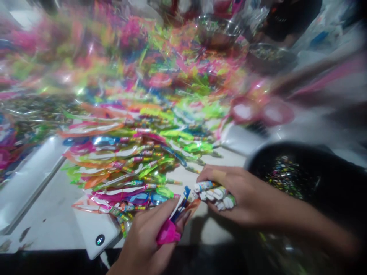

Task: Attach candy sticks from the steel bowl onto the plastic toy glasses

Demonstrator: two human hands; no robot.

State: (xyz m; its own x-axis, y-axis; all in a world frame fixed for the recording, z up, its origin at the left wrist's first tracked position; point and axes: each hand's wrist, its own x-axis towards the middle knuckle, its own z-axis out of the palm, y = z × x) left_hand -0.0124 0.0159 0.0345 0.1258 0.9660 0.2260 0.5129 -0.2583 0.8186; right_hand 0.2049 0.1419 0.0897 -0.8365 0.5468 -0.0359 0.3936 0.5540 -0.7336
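Observation:
My left hand (143, 238) grips a bright pink plastic piece (168, 232) with blue and orange strips fanning out above it. My right hand (241, 194) holds a bundle of several small white-ended paper tubes (213, 194), one printed with colourful patterns. Both hands are close together at the near edge of a large spread of shiny multicoloured foil strips on printed sticks (132, 152). The sticks point toward my hands, and the strips nearest my left hand almost touch it.
A black basin (286, 172) holding small colourful pieces sits to the right. A white rectangular device (96, 233) lies near my left hand on the white table (46, 202). Metal bowls (218, 32) and a co-worker's dark sleeve (289, 19) appear, blurred, at the far side.

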